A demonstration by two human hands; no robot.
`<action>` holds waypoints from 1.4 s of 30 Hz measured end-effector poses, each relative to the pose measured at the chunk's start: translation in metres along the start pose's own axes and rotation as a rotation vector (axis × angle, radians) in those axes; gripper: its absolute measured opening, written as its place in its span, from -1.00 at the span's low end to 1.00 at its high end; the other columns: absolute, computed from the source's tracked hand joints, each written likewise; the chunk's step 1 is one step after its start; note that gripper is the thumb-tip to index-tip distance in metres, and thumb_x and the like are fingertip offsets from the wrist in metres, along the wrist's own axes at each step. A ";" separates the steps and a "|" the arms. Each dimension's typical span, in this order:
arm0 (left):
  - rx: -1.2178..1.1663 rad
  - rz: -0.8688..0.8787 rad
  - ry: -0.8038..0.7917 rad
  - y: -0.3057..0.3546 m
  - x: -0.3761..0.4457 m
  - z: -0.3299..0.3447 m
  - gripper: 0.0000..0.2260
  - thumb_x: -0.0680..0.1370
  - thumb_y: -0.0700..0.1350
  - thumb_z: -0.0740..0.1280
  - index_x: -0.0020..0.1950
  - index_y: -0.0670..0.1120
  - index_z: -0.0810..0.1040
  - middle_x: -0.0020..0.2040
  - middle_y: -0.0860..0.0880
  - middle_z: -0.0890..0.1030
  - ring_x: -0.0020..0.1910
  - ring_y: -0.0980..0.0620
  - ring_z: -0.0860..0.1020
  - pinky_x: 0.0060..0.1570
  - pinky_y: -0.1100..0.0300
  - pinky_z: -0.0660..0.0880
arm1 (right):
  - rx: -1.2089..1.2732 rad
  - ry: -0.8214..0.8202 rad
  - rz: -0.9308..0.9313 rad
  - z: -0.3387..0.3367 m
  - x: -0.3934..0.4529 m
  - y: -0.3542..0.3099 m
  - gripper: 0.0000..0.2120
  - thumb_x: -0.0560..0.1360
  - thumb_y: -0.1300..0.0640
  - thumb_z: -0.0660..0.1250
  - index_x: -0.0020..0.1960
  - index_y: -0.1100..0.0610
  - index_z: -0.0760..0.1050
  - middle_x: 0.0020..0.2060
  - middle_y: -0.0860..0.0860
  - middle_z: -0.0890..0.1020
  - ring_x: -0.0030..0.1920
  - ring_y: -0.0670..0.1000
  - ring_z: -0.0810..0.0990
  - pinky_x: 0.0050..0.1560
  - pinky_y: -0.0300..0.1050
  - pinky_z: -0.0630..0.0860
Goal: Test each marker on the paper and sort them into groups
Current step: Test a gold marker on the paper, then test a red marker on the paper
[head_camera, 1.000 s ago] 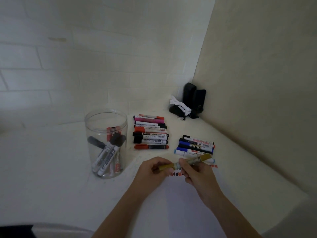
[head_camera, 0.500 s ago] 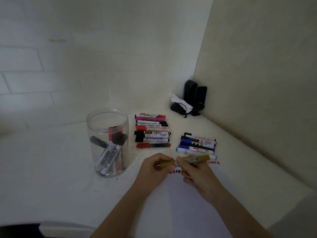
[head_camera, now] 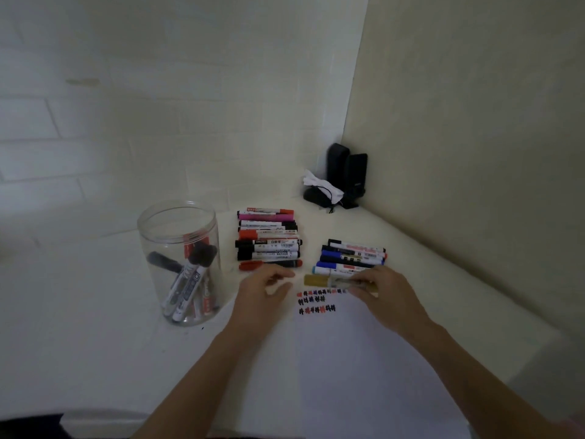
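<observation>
Head view: the right hand (head_camera: 384,288) grips a gold marker (head_camera: 335,281) by its barrel, holding it level just above the paper (head_camera: 364,359), right beside the right pile (head_camera: 353,256). The left hand (head_camera: 264,293) holds nothing, its fingers loosely curled, near the left pile (head_camera: 269,239). Rows of test marks (head_camera: 316,301) sit under the marker. The jar (head_camera: 180,264) at left has markers waiting in it. I would guess this one is being laid with the right pile. Best to set it parallel, snug against the nearest marker, and let go gently so the row does not roll.
</observation>
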State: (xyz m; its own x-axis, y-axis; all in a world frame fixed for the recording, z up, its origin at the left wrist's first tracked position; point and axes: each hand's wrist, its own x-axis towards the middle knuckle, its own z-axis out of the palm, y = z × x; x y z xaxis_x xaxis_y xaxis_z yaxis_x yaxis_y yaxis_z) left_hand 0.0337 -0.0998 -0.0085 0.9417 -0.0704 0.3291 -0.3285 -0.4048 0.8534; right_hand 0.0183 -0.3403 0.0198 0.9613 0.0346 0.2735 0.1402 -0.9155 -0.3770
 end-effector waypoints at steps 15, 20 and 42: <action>0.719 0.005 0.017 -0.037 0.056 -0.007 -0.76 0.60 -0.08 0.25 0.27 0.00 0.50 0.19 -0.01 0.53 0.16 0.00 0.45 0.21 0.09 0.42 | -0.149 0.191 -0.006 0.032 0.027 0.020 -0.77 0.40 0.00 0.50 0.05 -0.03 0.67 -0.03 -0.03 0.57 0.05 0.04 0.47 -0.05 -0.10 0.21; 0.723 -0.044 -0.002 -0.038 0.053 -0.002 -0.79 0.62 -0.13 0.20 0.23 -0.07 0.49 0.16 -0.07 0.49 0.11 -0.03 0.42 0.12 0.14 0.42 | -0.064 0.164 0.088 0.032 0.039 0.024 -0.81 0.41 0.03 0.50 0.00 0.04 0.67 -0.05 -0.01 0.58 0.04 0.05 0.52 0.03 -0.01 0.45; 0.229 0.157 -0.333 0.032 -0.025 0.013 -0.64 0.55 0.12 0.29 0.33 0.13 0.36 0.00 0.12 0.53 -0.10 0.19 0.48 -0.08 0.31 0.45 | 1.078 -0.063 0.355 0.002 -0.036 -0.049 -0.77 0.57 0.03 0.31 -0.05 0.19 0.61 -0.35 -0.01 0.57 -0.36 -0.10 0.44 -0.38 -0.26 0.34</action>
State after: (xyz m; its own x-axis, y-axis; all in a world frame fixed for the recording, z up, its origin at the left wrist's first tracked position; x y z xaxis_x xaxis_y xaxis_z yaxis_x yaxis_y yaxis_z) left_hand 0.0008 -0.1230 0.0050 0.8662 -0.4222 0.2673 -0.4801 -0.5550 0.6793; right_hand -0.0224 -0.2957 0.0272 0.9933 -0.1102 -0.0346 -0.0410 -0.0567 -0.9975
